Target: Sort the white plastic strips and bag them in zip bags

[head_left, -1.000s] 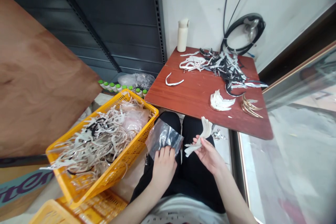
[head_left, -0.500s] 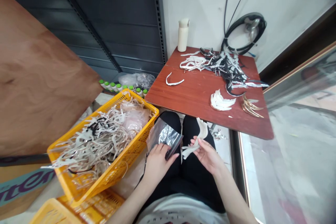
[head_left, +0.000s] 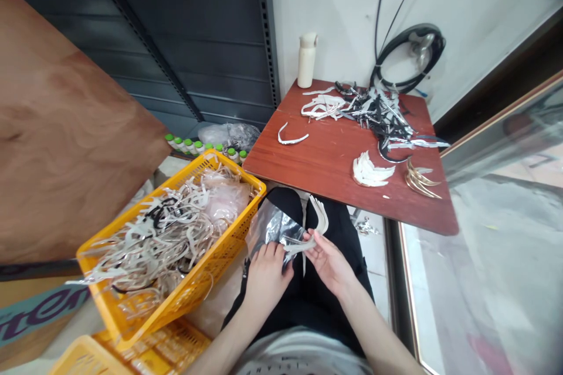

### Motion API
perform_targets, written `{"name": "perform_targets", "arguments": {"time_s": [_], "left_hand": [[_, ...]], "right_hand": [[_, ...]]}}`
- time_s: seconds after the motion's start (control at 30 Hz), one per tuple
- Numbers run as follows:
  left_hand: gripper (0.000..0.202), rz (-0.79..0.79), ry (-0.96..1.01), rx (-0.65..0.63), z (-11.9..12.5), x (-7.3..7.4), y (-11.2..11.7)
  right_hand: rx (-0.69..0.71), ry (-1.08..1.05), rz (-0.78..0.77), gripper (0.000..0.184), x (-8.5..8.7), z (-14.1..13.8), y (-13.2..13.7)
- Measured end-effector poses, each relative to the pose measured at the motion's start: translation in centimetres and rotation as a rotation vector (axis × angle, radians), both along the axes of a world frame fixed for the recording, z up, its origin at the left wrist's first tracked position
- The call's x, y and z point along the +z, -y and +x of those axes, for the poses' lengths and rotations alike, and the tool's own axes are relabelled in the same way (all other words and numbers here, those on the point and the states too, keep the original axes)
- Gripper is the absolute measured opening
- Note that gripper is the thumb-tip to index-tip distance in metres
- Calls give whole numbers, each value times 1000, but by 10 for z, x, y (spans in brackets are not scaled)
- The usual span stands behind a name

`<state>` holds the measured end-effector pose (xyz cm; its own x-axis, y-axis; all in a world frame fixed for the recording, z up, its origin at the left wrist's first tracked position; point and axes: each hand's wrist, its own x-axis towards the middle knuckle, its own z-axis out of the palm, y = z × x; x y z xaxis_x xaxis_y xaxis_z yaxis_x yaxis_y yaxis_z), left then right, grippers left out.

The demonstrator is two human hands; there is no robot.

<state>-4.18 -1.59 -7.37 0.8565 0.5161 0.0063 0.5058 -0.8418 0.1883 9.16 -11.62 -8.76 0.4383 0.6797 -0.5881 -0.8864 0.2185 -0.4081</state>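
Observation:
Over my lap, my left hand (head_left: 264, 272) grips a clear plastic bag (head_left: 270, 225) by its lower edge. My right hand (head_left: 328, 261) pinches a stack of white curved pieces (head_left: 317, 224), with the lower ends at the bag's mouth and the tips rising above my fingers. The two hands almost touch. On the red-brown table (head_left: 325, 161) ahead lie a pile of white curved pieces (head_left: 368, 169), a bunch of gold curved pieces (head_left: 417, 179) and a single white piece (head_left: 290, 136).
A yellow basket (head_left: 176, 240) full of pale strips sits at my left, above another yellow crate (head_left: 145, 354). A tangle of black and white pieces (head_left: 378, 111), a cream bottle (head_left: 307, 60) and a coiled cable (head_left: 409, 53) are at the table's back. A brown board (head_left: 61, 129) leans left.
My right hand has carried the white pieces left, from over my right knee to the bag's opening. My left hand has shifted its grip on the bag.

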Motion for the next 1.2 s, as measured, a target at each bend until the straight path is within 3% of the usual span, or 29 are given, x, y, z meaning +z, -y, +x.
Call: {"name": "perform_targets", "arguments": {"time_s": [0.2, 0.33, 0.57, 0.93, 1.2], "left_hand": [[30, -11, 3, -34, -1, 1, 1], [20, -28, -1, -24, 2, 2, 0], [31, -320, 147, -38, -3, 0, -18], [18, -606, 232, 8, -5, 14, -27], [17, -558, 194, 39, -2, 14, -28]], "right_hand": [[13, -32, -34, 31, 4, -7, 0], [16, -64, -19, 29, 7, -9, -3], [23, -36, -17, 30, 16, -4, -12], [37, -42, -11, 29, 18, -5, -19], [31, -33, -6, 30, 18, -6, -19]]}}
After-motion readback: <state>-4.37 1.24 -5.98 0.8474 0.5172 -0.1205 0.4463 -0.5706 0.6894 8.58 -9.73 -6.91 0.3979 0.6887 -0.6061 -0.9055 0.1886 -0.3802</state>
